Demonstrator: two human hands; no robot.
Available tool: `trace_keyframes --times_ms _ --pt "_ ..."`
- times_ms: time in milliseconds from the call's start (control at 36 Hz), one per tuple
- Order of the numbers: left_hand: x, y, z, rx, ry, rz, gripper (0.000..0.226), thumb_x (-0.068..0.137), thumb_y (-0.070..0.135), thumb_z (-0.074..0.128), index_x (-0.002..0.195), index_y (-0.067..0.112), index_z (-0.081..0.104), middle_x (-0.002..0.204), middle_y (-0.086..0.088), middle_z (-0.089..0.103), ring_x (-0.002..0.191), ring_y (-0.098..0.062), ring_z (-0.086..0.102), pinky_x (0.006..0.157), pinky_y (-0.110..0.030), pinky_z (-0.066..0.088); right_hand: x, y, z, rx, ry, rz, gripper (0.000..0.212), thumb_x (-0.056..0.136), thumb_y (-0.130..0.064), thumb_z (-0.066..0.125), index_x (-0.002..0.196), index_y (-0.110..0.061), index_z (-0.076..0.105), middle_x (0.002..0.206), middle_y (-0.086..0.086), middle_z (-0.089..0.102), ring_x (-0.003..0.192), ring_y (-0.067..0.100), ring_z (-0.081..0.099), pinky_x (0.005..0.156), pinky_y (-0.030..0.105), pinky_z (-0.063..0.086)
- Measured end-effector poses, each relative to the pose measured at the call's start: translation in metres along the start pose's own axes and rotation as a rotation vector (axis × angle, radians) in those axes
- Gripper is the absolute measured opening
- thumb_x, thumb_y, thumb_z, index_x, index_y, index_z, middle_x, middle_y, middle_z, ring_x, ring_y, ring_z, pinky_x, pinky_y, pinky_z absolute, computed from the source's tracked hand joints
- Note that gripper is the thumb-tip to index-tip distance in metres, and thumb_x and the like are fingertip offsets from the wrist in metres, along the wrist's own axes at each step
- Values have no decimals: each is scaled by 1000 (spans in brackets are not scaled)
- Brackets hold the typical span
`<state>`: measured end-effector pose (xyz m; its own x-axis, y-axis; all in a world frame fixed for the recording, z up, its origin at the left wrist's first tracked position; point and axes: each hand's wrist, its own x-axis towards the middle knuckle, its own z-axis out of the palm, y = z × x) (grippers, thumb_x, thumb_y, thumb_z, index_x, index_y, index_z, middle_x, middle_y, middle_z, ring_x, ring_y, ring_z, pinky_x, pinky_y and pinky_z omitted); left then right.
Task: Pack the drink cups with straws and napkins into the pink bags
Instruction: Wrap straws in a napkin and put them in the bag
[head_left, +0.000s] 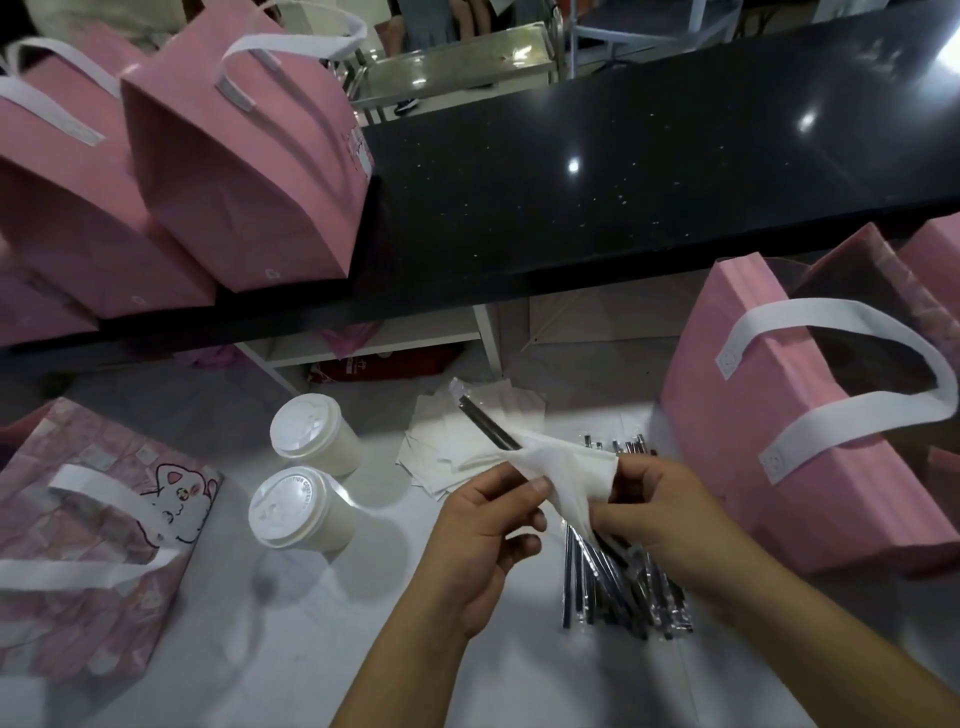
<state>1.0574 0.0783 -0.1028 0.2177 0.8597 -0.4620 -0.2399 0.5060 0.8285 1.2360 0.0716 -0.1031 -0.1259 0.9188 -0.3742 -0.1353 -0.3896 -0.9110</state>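
Low in the middle of the frame, the left hand (493, 525) and the right hand (662, 512) meet over a white table (322, 649). Both pinch a crumpled white napkin (566, 467), the left with thumb against curled fingers at its lower left edge, the right with curled fingers at its right end. The napkin is folded around a dark straw (488, 426) in a clear wrapper, whose free end sticks out toward the upper left. Under the hands lies a pile of wrapped straws (618, 587), and just above the left hand is a loose stack of napkins (452, 441). Left of centre stand two white lidded cups, the farther cup (311, 434) and the nearer cup (296, 512), almost touching. The nearer lid carries raised lettering, partly legible as "CAUTION CONTENTS". At the right edge an open pink bag (769, 415) stands on the table with white strap handles, each strap end bearing a small emblem too small to read. At the lower left sits a patterned pink bag (104, 545) printed with a white cartoon cat. In the upper left two plain pink bags (249, 171) stand side by side on a black counter (623, 182). The front one has writing on its side, too blurred to read, and a tiny emblem near its bottom edge.
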Motion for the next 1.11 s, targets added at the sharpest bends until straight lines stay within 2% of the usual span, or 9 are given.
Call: trace_keyframes --times_ms 111,194,333,417,500,639,833,917,1111 --pt "-10 0 4 53 98 61 20 83 17 76 102 12 77 85 -2 62 60 -9 50 54 -20 44 -4 -3 -1 -62 -63 -7 28 79 10 72 89 -16 78 71 6 71 57 11 60 48 22 47" --pt "-20 1 8 47 154 97 14 87 12 72 100 12 78 80 -1 61 58 -9 48 53 -20 43 -8 -9 0 -60 -175 -35 37 79 7 73 96 -25 78 88 7 77 74 13 70 64 21 53" --pt "-38 6 10 165 243 198 19 91 11 68 104 18 79 77 0 66 59 -9 47 55 -21 44 -6 -22 1 -86 -229 -103 38 71 -23 87 106 -24 75 103 1 76 96 18 71 82 31 58" --pt "-47 9 12 249 308 233 18 89 17 71 103 25 79 83 -6 69 61 -10 49 58 -22 46 -9 -31 10 -157 -248 -195 17 76 -22 85 91 -25 77 87 2 76 82 20 72 71 31 59" --pt "-50 14 14 209 289 242 18 81 19 76 98 21 79 81 -7 69 59 -13 48 55 -24 44 -11 -34 16 -245 -214 -268 14 82 -15 79 84 -29 76 79 -4 75 73 8 70 63 22 54" --pt "-64 21 0 271 226 290 16 87 13 74 96 25 79 74 0 68 54 -9 51 54 -17 44 -22 -42 32 -354 -214 -296 15 85 -10 75 83 -24 76 79 0 75 82 23 70 74 40 56" --pt "-109 32 -54 207 122 311 11 85 21 76 95 27 78 90 -4 73 60 -8 57 59 -21 49 -57 -47 97 -582 -187 -372 14 88 -17 73 86 -31 75 80 -6 74 77 9 69 69 24 54" --pt "-138 38 -95 183 114 322 23 74 33 79 96 28 79 89 -4 73 62 -8 59 61 -22 50 -73 -45 145 -617 -219 -402 13 88 -13 72 87 -25 76 83 -3 74 81 15 69 76 36 56" --pt "-210 49 -200 197 108 369 29 71 30 82 100 26 79 89 0 75 67 -8 61 61 -21 50 -102 -31 259 -668 -300 -441 7 87 -18 75 90 -24 76 87 -2 74 85 15 70 83 45 58"
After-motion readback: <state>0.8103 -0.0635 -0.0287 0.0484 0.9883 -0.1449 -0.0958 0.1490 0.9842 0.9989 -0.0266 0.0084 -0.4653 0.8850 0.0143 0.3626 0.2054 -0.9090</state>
